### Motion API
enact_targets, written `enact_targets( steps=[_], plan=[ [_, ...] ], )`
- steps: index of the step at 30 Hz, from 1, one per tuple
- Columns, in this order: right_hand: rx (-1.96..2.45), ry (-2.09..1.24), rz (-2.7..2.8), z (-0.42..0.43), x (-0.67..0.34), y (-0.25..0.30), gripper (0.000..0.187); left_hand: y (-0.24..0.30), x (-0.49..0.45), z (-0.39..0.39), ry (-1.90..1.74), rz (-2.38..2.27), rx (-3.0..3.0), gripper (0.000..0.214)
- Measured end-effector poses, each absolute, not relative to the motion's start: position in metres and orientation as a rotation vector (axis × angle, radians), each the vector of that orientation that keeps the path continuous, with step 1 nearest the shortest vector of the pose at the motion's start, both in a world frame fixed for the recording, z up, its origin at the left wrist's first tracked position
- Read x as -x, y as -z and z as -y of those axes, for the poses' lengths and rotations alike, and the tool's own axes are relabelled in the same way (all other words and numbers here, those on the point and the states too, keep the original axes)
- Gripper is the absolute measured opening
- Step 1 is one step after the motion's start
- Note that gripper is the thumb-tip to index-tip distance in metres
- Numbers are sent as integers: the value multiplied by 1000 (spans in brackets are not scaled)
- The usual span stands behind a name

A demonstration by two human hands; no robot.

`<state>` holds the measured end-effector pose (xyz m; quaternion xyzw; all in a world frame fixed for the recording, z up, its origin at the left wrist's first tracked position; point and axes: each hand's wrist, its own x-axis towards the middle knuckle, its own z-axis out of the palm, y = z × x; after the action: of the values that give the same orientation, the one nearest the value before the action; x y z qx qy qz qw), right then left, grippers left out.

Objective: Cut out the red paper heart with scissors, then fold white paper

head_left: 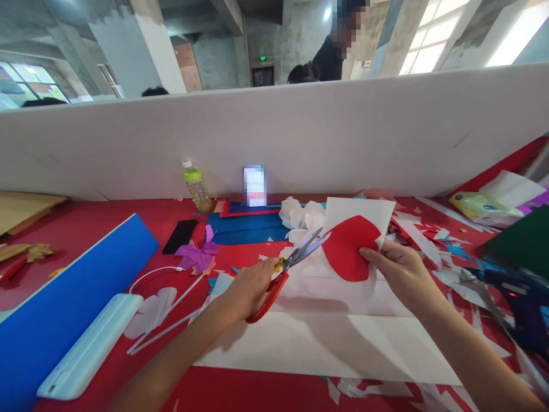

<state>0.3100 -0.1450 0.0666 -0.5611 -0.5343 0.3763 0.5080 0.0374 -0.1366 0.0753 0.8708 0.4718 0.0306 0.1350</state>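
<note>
My left hand (251,286) is closed around the handles of a pair of scissors (295,254) with red and yellow grips. Their blades are slightly parted, and the tips reach the left edge of a red paper piece (347,252). That piece has a rounded outline and lies against a sheet of white paper (360,207). Pinched between the thumb and fingers of my right hand (397,263) are the right edges of the red piece and the white paper. Both hands are above a large white sheet (326,337) spread on the red table (240,389).
White paper flowers (302,214) lie behind the scissors. At left are a blue board (81,286), a white power bank (92,349), a black phone (180,236) and a purple flower (199,252). A bottle (197,186) stands at the partition (274,131). A glue gun (510,297) and scraps lie right.
</note>
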Motion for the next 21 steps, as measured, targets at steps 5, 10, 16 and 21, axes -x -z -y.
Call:
enact_targets(
  steps=[5,10,16,21],
  plan=[
    [1400,-879,1326,145,-310,-65,28,-83,-45,136,14,-1390,-2493,36],
    [1380,-881,1352,147,-307,-66,29,-82,-52,132,-63,-1390,-2545,36],
    [1337,-969,1347,146,-307,-62,23,-82,-58,131,-76,-1434,-2564,35],
    [1347,-945,1332,145,-309,-61,24,-81,-55,132,-88,-1410,-2586,30]
  ],
)
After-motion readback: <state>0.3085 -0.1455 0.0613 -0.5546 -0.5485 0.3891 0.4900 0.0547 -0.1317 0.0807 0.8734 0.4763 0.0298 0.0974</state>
